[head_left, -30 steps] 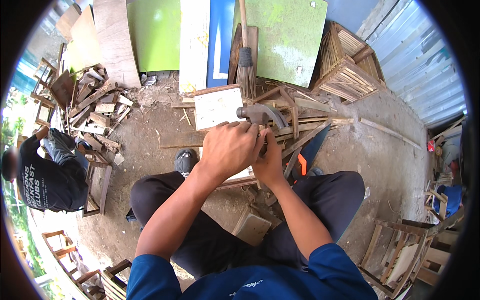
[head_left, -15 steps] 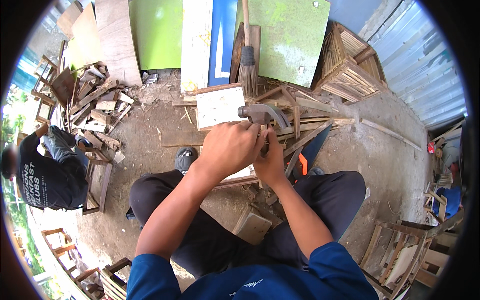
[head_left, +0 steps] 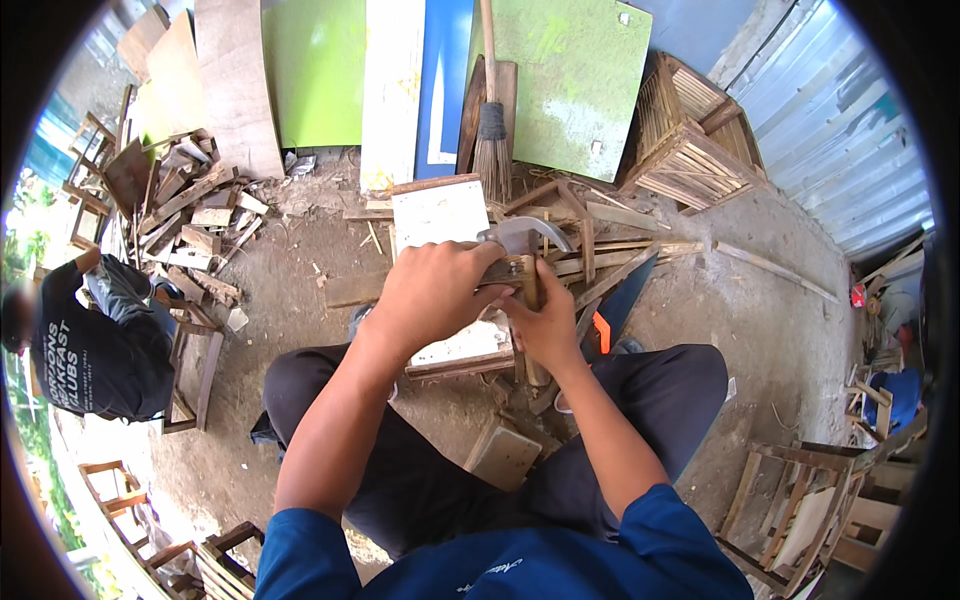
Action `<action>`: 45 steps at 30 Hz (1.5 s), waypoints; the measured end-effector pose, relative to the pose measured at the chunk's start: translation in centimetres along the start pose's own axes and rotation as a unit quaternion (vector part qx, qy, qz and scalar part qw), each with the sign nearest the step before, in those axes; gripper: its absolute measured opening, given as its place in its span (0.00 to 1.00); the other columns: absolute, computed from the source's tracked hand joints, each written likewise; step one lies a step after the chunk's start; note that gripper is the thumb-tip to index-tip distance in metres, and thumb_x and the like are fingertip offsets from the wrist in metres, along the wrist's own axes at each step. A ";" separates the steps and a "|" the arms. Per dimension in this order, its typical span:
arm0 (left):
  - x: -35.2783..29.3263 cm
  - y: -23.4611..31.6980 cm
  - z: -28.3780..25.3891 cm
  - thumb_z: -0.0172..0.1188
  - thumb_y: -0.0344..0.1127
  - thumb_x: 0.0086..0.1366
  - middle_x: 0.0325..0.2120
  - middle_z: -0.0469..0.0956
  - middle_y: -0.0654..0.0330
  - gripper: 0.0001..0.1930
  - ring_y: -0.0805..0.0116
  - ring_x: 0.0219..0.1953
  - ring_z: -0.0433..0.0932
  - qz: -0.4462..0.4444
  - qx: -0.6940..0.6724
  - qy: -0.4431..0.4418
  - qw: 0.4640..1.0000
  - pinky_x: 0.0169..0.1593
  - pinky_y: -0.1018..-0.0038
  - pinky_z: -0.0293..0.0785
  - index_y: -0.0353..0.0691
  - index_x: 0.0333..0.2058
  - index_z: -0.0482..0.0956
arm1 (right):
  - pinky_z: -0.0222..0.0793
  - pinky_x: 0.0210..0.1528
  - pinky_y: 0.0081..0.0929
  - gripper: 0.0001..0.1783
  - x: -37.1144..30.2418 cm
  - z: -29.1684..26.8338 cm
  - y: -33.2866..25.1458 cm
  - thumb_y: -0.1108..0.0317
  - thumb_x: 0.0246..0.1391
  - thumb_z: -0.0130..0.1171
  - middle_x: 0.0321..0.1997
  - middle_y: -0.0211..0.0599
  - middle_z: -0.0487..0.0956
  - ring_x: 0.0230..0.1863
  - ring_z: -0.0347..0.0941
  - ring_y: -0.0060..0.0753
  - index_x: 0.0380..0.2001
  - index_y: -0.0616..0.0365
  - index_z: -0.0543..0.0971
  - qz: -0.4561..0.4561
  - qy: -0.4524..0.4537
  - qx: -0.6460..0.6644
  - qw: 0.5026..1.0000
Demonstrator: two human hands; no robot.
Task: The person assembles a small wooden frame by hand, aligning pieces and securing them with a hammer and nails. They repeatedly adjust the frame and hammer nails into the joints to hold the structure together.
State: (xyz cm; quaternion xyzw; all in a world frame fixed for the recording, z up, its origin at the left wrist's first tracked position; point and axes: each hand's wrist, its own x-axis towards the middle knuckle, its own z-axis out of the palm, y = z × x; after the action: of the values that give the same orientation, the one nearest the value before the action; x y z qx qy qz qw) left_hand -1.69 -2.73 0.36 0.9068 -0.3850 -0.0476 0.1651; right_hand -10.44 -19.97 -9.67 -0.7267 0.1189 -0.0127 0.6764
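Littered floor (head_left: 290, 240) spreads around you; your left hand (head_left: 430, 292) closes its fingers (head_left: 484, 254) on a wooden piece (head_left: 512, 268), while your right hand (head_left: 547, 322) grips a hammer (head_left: 520, 240).

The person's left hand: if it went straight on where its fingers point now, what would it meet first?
Probably the claw hammer with grey metal head and wooden handle, just right of the left hand; depth is unclear, so they may be touching.
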 end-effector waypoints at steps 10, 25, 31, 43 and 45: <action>0.2 -1.3 0.1 0.72 0.53 0.64 0.36 0.89 0.53 0.21 0.45 0.40 0.88 -0.019 -0.019 -0.033 0.999 0.45 0.53 0.84 0.49 0.51 0.87 | 0.65 0.16 0.15 0.24 -5.4 -7.8 -7.7 0.69 0.79 0.46 0.43 0.39 0.80 0.19 0.65 0.12 0.73 0.63 0.67 -0.085 0.075 -0.028 0.993; 0.0 -0.8 -0.1 0.72 0.52 0.63 0.32 0.88 0.52 0.17 0.45 0.38 0.88 -0.019 -0.034 -0.016 0.999 0.45 0.52 0.83 0.50 0.45 0.89 | 0.65 0.27 0.18 0.29 -5.5 -7.8 -15.4 0.70 0.75 0.55 0.35 0.36 0.79 0.26 0.66 0.14 0.72 0.73 0.65 -0.282 -0.038 -0.261 0.922; -0.1 -1.1 -0.4 0.72 0.51 0.63 0.32 0.88 0.51 0.17 0.46 0.38 0.88 -0.014 -0.044 -0.020 0.999 0.45 0.52 0.83 0.48 0.44 0.89 | 0.77 0.50 0.34 0.26 -5.1 -6.6 -14.0 0.69 0.71 0.61 0.46 0.58 0.85 0.44 0.83 0.38 0.63 0.80 0.74 -0.208 -0.092 -0.343 0.911; -0.1 -1.1 -0.3 0.73 0.49 0.62 0.34 0.89 0.53 0.17 0.47 0.39 0.88 -0.020 -0.045 -0.020 0.999 0.44 0.54 0.84 0.49 0.46 0.90 | 0.61 0.24 0.17 0.27 -6.8 -6.6 -15.5 0.67 0.77 0.51 0.32 0.37 0.77 0.24 0.66 0.17 0.73 0.70 0.67 -0.313 0.029 -0.183 0.931; -0.2 -1.2 -0.5 0.73 0.49 0.63 0.34 0.89 0.53 0.16 0.47 0.39 0.88 -0.011 -0.059 -0.005 0.998 0.44 0.54 0.84 0.49 0.45 0.89 | 0.65 0.26 0.23 0.25 -6.3 -5.6 -13.2 0.68 0.75 0.55 0.31 0.42 0.78 0.25 0.71 0.24 0.68 0.73 0.71 -0.367 0.001 -0.254 0.895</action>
State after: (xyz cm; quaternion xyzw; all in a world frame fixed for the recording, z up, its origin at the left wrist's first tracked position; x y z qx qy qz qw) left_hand -0.91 -1.73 0.41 0.8993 -0.3724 -0.0769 0.2161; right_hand -15.47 -23.48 4.73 -0.8660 -0.1566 -0.2301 0.4155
